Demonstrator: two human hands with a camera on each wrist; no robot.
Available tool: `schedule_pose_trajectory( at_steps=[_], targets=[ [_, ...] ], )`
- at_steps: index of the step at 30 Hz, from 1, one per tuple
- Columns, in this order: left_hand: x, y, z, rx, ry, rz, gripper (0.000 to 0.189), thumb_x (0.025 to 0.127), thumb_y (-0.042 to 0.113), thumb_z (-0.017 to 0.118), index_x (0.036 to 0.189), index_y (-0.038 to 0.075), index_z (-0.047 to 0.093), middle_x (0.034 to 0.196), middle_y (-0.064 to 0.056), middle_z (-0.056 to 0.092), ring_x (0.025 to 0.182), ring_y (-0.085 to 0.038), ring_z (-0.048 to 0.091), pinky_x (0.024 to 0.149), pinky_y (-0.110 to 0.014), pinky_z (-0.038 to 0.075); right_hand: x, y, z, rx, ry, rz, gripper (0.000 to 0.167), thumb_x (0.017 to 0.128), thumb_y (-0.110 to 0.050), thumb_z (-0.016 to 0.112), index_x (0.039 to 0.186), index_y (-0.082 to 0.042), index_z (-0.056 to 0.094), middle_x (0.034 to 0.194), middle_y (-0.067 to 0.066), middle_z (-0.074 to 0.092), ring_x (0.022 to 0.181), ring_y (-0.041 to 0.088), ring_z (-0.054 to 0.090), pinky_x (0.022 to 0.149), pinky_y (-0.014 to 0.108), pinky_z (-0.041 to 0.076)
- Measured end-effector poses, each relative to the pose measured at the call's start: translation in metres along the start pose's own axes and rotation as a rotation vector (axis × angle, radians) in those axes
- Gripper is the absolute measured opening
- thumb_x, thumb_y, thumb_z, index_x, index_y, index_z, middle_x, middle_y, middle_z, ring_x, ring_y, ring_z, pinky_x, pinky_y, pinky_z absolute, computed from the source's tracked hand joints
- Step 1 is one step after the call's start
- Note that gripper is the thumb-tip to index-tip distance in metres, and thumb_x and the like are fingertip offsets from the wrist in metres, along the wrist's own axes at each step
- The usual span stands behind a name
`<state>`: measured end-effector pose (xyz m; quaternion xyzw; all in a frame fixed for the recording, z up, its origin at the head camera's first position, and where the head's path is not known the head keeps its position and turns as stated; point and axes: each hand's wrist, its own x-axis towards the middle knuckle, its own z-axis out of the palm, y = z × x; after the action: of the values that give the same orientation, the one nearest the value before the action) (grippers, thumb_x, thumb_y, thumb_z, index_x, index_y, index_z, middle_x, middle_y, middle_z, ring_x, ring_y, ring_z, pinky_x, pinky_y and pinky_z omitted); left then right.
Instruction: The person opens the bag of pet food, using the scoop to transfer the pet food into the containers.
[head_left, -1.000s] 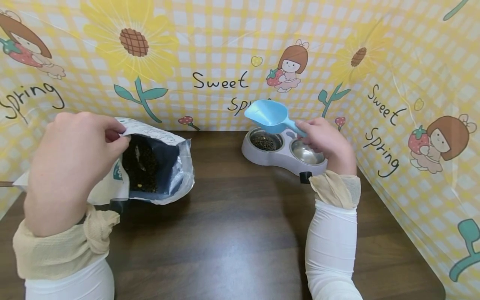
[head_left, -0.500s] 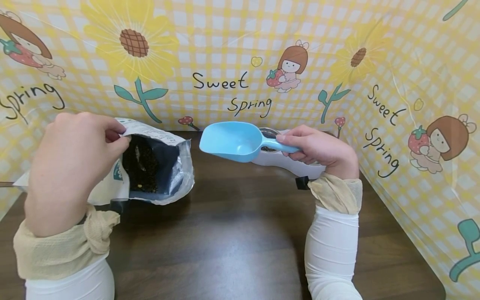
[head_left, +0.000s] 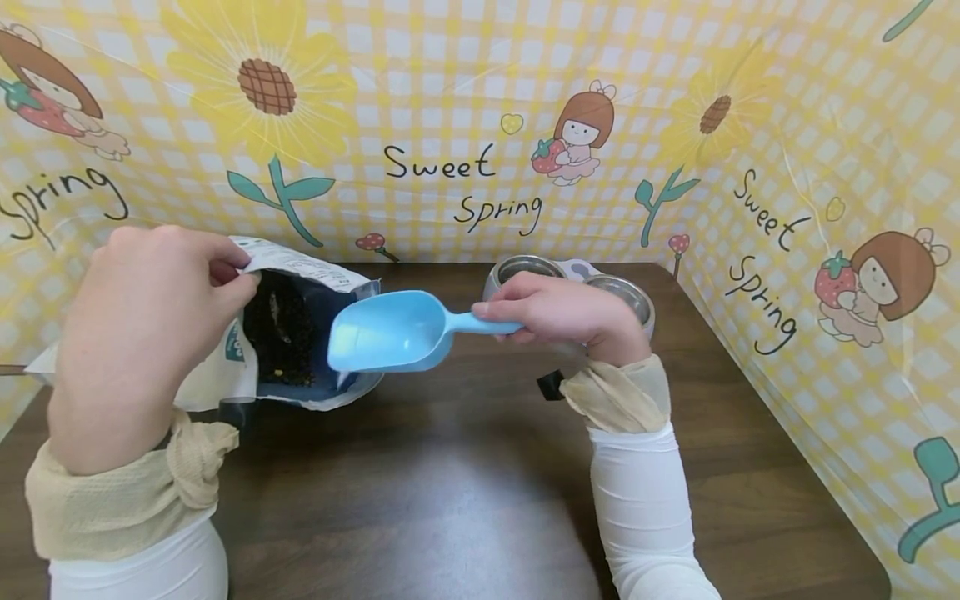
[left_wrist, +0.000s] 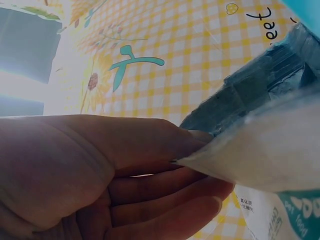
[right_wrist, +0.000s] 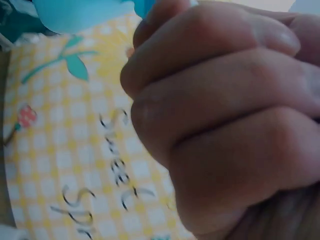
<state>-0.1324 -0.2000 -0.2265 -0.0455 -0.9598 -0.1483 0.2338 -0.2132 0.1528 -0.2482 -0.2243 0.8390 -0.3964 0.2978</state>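
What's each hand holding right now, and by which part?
The right hand grips the light-blue, rounded plastic scoop by its slim handle; the left hand pinches the white, shiny-lined, open bag by its rim.

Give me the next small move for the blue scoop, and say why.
Probably the right hand should ease the blue scoop leftward into the open bag, toward the dark pellets. The scoop's bowl shows no pellets, its front edge overlaps the bag's mouth in the head view, and the left hand pinches the bag's edge.
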Motion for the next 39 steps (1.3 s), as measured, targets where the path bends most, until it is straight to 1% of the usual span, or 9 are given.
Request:
schedule_pose_trajectory(
  at_steps=[6, 11, 14, 19, 22, 26, 30, 34, 39],
  targets=[
    [0.001, 0.002, 0.000, 0.006, -0.008, -0.006, 0.022, 0.095, 0.010, 0.070, 0.105, -0.007, 0.080, 0.092, -0.029, 0.080, 0.083, -0.055, 0.069, 0.073, -0.069, 0.053, 0.021, -0.017, 0.027, -0.150, -0.070, -0.096, 0.048, 0.114, -0.035, 0.051, 0.072, -0.012, 0.057, 0.059, -0.006, 0.037, 0.053, 0.013, 0.030, 0.055, 0.025, 0.026],
    [0.001, 0.002, 0.000, 0.003, -0.010, -0.006, 0.021, 0.095, 0.010, 0.070, 0.103, -0.006, 0.081, 0.091, -0.028, 0.080, 0.083, -0.054, 0.069, 0.070, -0.066, 0.053, 0.035, -0.023, 0.047, -0.205, -0.044, -0.093, 0.049, 0.114, -0.037, 0.051, 0.072, -0.013, 0.058, 0.060, -0.007, 0.039, 0.055, 0.012, 0.033, 0.057, 0.026, 0.028],
    [0.001, 0.002, 0.000, 0.002, -0.013, -0.005, 0.021, 0.095, 0.011, 0.070, 0.102, -0.006, 0.081, 0.091, -0.028, 0.080, 0.083, -0.054, 0.069, 0.069, -0.065, 0.052, 0.040, -0.024, 0.056, -0.219, -0.025, -0.093, 0.046, 0.113, -0.032, 0.051, 0.072, -0.013, 0.059, 0.061, -0.007, 0.040, 0.055, 0.013, 0.034, 0.058, 0.026, 0.029],
    [0.001, 0.002, 0.001, 0.002, -0.014, 0.001, 0.021, 0.095, 0.010, 0.071, 0.102, -0.006, 0.081, 0.091, -0.028, 0.080, 0.083, -0.053, 0.069, 0.069, -0.064, 0.053, 0.042, -0.030, 0.067, -0.277, 0.011, -0.100, 0.027, 0.105, -0.021, 0.052, 0.084, -0.013, 0.067, 0.066, -0.007, 0.044, 0.057, 0.011, 0.037, 0.057, 0.025, 0.031],
    [0.001, 0.002, 0.001, -0.001, -0.010, 0.006, 0.021, 0.095, 0.010, 0.070, 0.102, -0.006, 0.081, 0.091, -0.028, 0.080, 0.084, -0.054, 0.069, 0.071, -0.064, 0.053, 0.042, -0.035, 0.073, -0.343, 0.015, -0.112, 0.023, 0.108, -0.021, 0.052, 0.095, -0.011, 0.069, 0.069, -0.006, 0.045, 0.059, 0.010, 0.040, 0.058, 0.023, 0.033],
    [0.001, 0.000, 0.001, -0.001, -0.014, 0.008, 0.021, 0.095, 0.010, 0.070, 0.103, -0.006, 0.081, 0.092, -0.028, 0.080, 0.087, -0.056, 0.068, 0.074, -0.067, 0.052, 0.044, -0.039, 0.086, -0.442, 0.034, -0.148, 0.022, 0.114, -0.022, 0.051, 0.102, -0.009, 0.066, 0.072, -0.005, 0.047, 0.058, 0.009, 0.043, 0.057, 0.021, 0.036],
    [0.000, 0.000, 0.001, 0.001, -0.013, 0.010, 0.021, 0.096, 0.011, 0.070, 0.103, -0.006, 0.081, 0.092, -0.027, 0.080, 0.089, -0.058, 0.067, 0.076, -0.068, 0.051, 0.049, -0.042, 0.105, -0.545, 0.110, -0.205, 0.019, 0.115, -0.025, 0.053, 0.112, -0.009, 0.063, 0.077, -0.001, 0.052, 0.059, 0.009, 0.049, 0.055, 0.019, 0.041],
    [0.000, -0.001, 0.002, 0.005, -0.009, 0.012, 0.021, 0.096, 0.011, 0.070, 0.103, -0.007, 0.081, 0.092, -0.028, 0.080, 0.088, -0.057, 0.068, 0.076, -0.067, 0.051, 0.057, -0.042, 0.121, -0.719, 0.244, -0.275, 0.020, 0.113, -0.025, 0.058, 0.124, -0.010, 0.065, 0.088, 0.000, 0.065, 0.066, 0.009, 0.057, 0.053, 0.016, 0.045],
    [0.001, 0.000, 0.001, 0.007, -0.013, 0.011, 0.022, 0.096, 0.011, 0.071, 0.103, -0.008, 0.080, 0.093, -0.029, 0.080, 0.086, -0.056, 0.069, 0.073, -0.067, 0.053, 0.062, -0.039, 0.133, -0.894, 0.388, -0.326, 0.020, 0.111, -0.026, 0.062, 0.123, -0.012, 0.070, 0.096, 0.000, 0.076, 0.070, 0.008, 0.064, 0.054, 0.017, 0.049]
  ],
)
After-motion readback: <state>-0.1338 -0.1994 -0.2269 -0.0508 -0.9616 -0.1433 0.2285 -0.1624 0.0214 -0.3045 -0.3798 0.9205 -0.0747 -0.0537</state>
